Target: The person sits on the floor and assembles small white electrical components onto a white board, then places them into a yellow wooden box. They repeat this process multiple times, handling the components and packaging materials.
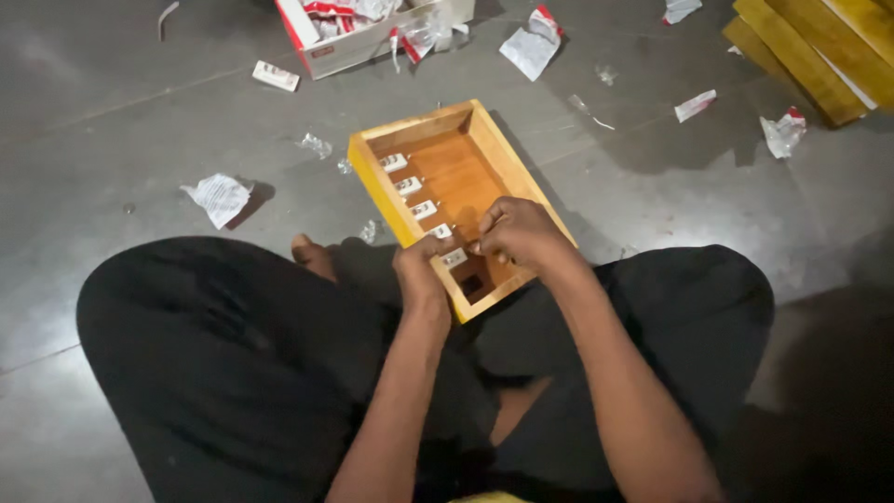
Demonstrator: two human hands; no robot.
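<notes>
- A small white switch (454, 258) is pinched between the fingers of the left hand (421, 270) and the right hand (518, 233).
- It is held at the near end of a shallow wooden box (497, 154), propped against the lap.
- Four more white switches (410, 185) are seated in a row along the box's left side.

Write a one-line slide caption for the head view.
Seated on the floor, left hand and right hand press a white switch into a wooden box.

Both bare forearms reach forward from the lap, converging. The left hand (421, 270) is curled, knuckles up, thumb side toward the right. The right hand (518, 233) is bent at the wrist, fingers (486, 244) pinched together near the left thumb
</notes>
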